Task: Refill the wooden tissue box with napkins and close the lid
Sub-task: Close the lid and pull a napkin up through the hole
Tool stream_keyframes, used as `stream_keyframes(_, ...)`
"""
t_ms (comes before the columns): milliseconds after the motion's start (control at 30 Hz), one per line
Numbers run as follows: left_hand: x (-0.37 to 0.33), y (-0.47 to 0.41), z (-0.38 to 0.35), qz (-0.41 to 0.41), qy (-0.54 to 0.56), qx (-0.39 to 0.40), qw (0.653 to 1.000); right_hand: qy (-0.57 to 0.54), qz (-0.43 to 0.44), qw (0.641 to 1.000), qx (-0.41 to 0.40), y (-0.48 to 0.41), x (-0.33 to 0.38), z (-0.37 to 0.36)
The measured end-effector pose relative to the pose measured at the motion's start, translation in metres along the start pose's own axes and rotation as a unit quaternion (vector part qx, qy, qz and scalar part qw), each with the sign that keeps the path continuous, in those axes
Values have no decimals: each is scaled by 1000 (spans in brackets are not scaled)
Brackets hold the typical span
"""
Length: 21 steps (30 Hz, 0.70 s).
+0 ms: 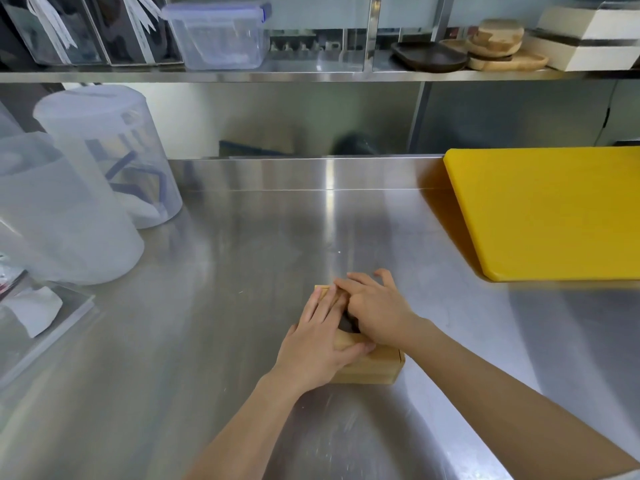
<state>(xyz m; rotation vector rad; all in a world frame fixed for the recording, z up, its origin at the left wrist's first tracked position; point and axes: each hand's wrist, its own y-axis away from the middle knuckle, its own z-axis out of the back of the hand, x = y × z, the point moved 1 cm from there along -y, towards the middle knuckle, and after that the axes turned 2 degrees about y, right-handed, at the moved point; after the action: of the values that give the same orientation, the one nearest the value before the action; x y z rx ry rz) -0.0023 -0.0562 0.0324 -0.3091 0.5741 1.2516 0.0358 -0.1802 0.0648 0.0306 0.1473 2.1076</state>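
A light wooden tissue box (375,368) sits on the steel counter (242,271) near its front middle. Both my hands lie on top of it. My left hand (318,344) rests flat across the lid, thumb hooked over the near edge. My right hand (377,310) presses on the top from the right, its fingers overlapping the left hand's fingers. A dark gap (347,325) shows between the two hands, at the lid's slot. The hands hide most of the lid. No napkins are visible in or on the box.
A thick yellow cutting board (554,213) lies at the right. Translucent plastic containers (86,188) stand at the left, with a clear tray and white paper (34,313) in front of them. A shelf above holds a lidded plastic box (221,36) and wooden dishes (491,46).
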Motion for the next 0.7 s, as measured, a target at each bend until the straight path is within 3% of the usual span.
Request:
stream_keyframes(100,-1,0,1,6,1,8,1000,15,18,999,-24,-1,-1,-6)
stream_keyframes(267,0,-2,1,8,-6,10,1000,28,41,990,-130,-2,-8,-15)
stream_keyframes(400,3,-2,0,0,-6,11,1000,-19,62,984,-165,2,-14,-19)
stream_keyframes(700,2,-2,2,-2,3,33,999,-165,75,982,-56,15,-18,-3)
